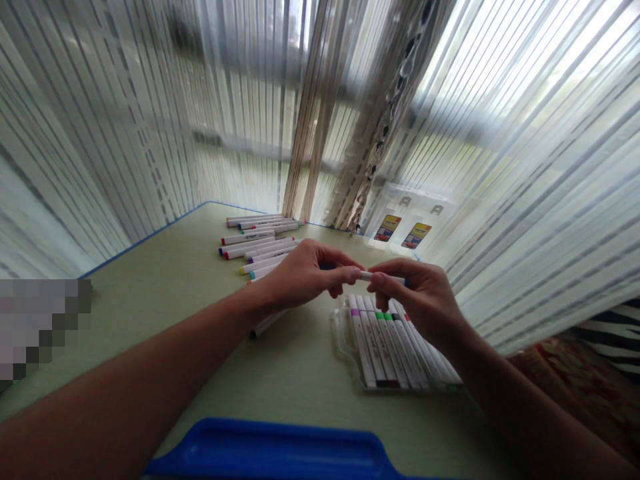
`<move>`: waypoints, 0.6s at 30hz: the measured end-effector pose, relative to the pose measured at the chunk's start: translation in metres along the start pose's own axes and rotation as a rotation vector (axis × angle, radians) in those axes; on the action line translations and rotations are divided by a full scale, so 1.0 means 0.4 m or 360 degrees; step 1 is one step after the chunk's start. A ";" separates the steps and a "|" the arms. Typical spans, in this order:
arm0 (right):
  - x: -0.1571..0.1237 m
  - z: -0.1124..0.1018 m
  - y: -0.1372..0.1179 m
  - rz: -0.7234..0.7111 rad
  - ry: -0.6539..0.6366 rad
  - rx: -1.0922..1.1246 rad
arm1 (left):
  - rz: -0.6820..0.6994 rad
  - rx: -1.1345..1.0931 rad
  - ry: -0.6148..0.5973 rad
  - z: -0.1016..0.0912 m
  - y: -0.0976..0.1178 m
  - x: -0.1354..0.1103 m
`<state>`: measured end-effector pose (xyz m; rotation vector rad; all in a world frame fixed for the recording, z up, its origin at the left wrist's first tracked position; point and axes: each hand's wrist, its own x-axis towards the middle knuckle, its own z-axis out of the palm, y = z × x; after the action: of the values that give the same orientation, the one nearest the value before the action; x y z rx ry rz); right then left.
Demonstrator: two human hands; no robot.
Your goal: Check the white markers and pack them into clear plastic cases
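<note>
The bench [165, 293] is pale green with a thin blue edge along its far left side. My left forearm crosses it from the lower left corner. Beyond that arm, toward the back of the bench, a spread of loose markers [257, 241] lies in rough rows, white barrels with coloured caps, and one more lies partly under my wrist. At the near edge sits a blue tray [270, 450], with only its rim in view.

My left grip [305, 273] hangs just above the bench near the middle, thumb and fingers pressed together on one end of a marker [367, 275]. Something dark blue shows inside the fingers there, but I cannot tell whether it is the cap. The white barrel lies level in the air between my hands, clear of the bench.

My right grip [420, 300] pinches the other end of the same marker between thumb and forefinger, with a bit of blue showing past the fingers. Right below it, a clear plastic case [345, 333] lies flat on the bench, filled with markers side by side, some with green and pink caps.

Behind it, at the back right of the bench, two packets [403, 232] with yellow cards lean against the striped sheer curtain [525, 167], which wraps the whole background.
</note>
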<state>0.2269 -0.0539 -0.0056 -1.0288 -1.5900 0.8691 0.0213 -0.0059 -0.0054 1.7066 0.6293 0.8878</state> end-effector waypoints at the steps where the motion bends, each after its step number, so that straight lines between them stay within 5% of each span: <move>1: 0.000 -0.002 0.003 0.0009 0.0003 0.0013 | -0.0004 0.0006 0.0026 -0.002 -0.002 0.001; 18: 0.000 -0.011 0.016 0.0149 -0.0063 0.0521 | -0.0012 -0.0201 0.0177 -0.016 -0.020 0.013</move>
<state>0.2325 -0.0511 -0.0103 -0.8603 -1.3823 1.1758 0.0192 0.0042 -0.0105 1.5495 0.6395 1.0017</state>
